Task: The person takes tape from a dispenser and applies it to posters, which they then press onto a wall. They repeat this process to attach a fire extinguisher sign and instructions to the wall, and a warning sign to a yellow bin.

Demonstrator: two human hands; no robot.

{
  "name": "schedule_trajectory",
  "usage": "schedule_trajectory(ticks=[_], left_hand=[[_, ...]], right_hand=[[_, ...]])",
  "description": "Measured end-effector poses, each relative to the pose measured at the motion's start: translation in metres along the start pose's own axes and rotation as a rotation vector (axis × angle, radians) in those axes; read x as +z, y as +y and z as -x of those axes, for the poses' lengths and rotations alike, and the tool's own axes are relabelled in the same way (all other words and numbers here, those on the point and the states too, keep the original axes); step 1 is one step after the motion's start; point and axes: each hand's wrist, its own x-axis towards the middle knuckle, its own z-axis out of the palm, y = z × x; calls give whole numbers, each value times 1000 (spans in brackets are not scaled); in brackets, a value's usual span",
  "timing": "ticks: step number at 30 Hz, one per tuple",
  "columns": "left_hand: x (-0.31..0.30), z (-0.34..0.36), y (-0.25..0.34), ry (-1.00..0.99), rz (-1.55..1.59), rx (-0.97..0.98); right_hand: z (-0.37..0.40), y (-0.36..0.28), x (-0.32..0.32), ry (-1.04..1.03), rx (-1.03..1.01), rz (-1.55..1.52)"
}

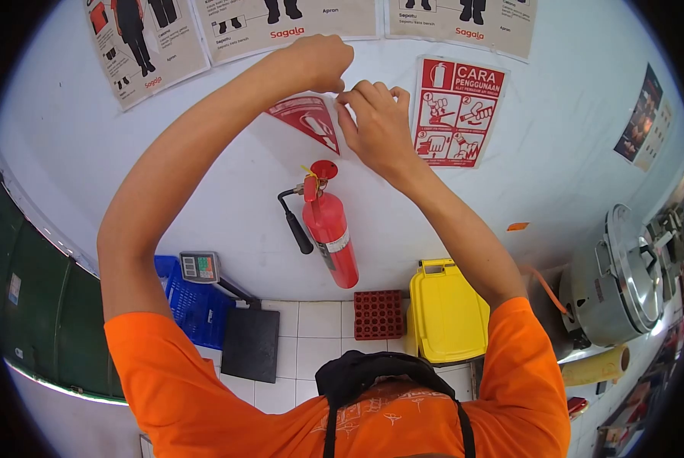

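Observation:
A red triangular fire extinguisher sign (311,122) is on the white wall, point downward. My left hand (323,65) is curled closed at its upper edge, its fingertips mostly turned from view. Just to the right, my right hand (376,126) has thumb and index finger pinched together near the sign's upper right corner. What either hand pinches is hidden or too small to make out. Below the sign a red fire extinguisher (333,237) hangs on the wall, with a black hose and horn (297,231) at its left.
An instruction poster (458,113) is right of my hands, with clothing posters (284,27) above. Below stand a blue crate (193,301), a scale (252,343), a red egg tray (378,314) and a yellow bin (452,320). A large metal pot (605,294) is at right.

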Motion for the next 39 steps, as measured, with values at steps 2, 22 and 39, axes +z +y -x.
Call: schedule_trajectory(ticks=[2, 22, 39], left_hand=[[0, 4, -1, 47, 38, -138], [183, 118, -95, 113, 656, -349], [149, 88, -140, 776, 600, -570]], right_hand=[[-2, 4, 2, 24, 24, -9], [-10, 37, 0, -28, 227, -73], [-32, 91, 56, 53, 455, -61]])
